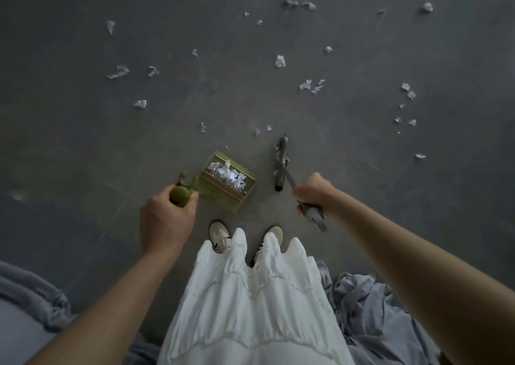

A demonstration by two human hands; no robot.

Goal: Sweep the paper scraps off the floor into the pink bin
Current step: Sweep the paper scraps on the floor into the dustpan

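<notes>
Seen from the head camera, the green dustpan (228, 182) stood on the grey floor (69, 141) just ahead of the person's pale shoes (220, 235), and a heap of torn paper scraps (227, 173) lay inside it. The left hand (164, 219) was closed around the dustpan's green handle top (181, 196), at the dustpan's near left corner. Just right of the dustpan, the right hand (313, 190) was wrapped tight around the grey broom handle (309, 210), whose dark broom head (281, 162) rested on the floor with a few scraps against it. Beyond the dustpan, loose scraps (280, 61) lay scattered over the floor. No pink bin was in view.
</notes>
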